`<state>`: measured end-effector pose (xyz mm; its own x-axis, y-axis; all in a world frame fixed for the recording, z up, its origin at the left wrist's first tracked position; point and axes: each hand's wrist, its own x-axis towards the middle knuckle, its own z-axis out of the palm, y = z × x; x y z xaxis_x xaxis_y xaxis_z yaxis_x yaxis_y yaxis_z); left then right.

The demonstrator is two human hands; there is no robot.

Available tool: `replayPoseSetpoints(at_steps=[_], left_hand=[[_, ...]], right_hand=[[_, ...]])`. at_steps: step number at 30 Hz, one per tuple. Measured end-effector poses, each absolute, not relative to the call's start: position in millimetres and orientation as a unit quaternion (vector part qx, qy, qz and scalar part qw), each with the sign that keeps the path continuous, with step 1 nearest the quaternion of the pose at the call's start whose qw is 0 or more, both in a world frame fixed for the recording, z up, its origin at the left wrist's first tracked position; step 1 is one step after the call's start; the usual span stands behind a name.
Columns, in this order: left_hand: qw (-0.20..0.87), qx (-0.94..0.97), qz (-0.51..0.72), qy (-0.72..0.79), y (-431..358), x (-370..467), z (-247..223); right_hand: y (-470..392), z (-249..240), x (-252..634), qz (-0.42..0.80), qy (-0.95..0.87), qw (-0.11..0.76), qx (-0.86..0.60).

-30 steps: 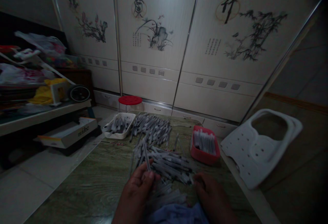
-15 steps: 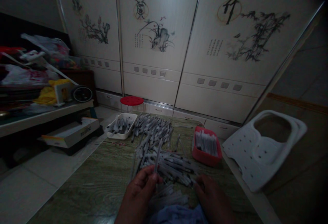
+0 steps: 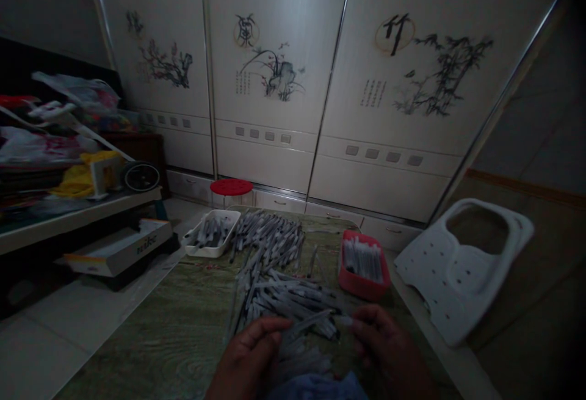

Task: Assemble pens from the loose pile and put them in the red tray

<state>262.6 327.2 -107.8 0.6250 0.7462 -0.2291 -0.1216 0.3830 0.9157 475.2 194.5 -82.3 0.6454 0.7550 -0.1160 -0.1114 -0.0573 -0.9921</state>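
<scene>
My left hand [image 3: 249,354] is closed at the near side of the table, thumb and forefinger pinching a pale pen [image 3: 312,319] that slants up to the right. Across from it, my right hand [image 3: 384,342] pinches a small whitish piece [image 3: 346,321], too dim to name, close to the pen's far end. Beyond both hands spreads a loose pile of pens [image 3: 288,293] with pale barrels and dark ends. More clear, pale pieces [image 3: 304,360] lie between my wrists, partly hidden by blue cloth [image 3: 315,388].
A white tray [image 3: 211,253] with pens stands at the far left of the wooden table [image 3: 160,327]. The red box [image 3: 364,287] at the right holds upright pale pens. Beyond are a red stool [image 3: 231,187], a white plastic seat [image 3: 458,265] and a cluttered bench [image 3: 82,214].
The pen in my left hand has tipped from nearly upright to a rightward slant. My right hand has risen slightly, and the whitish piece now shows at its fingertips. The view has tilted up slightly.
</scene>
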Motion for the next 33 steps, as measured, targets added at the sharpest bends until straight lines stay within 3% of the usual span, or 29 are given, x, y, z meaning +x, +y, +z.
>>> replayPoseSetpoints(at_steps=[24, 33], left_hand=[[0.764, 0.477, 0.272, 0.338, 319.4, 264.1, -85.3], [0.769, 0.471, 0.276, 0.334, 320.0, 267.8, -102.3]], right_hand=[[196.7, -92.0, 464.3, 0.400, -0.244, 0.659, -0.588], [199.6, -83.1, 455.6, 0.423, -0.245, 0.674, -0.553]])
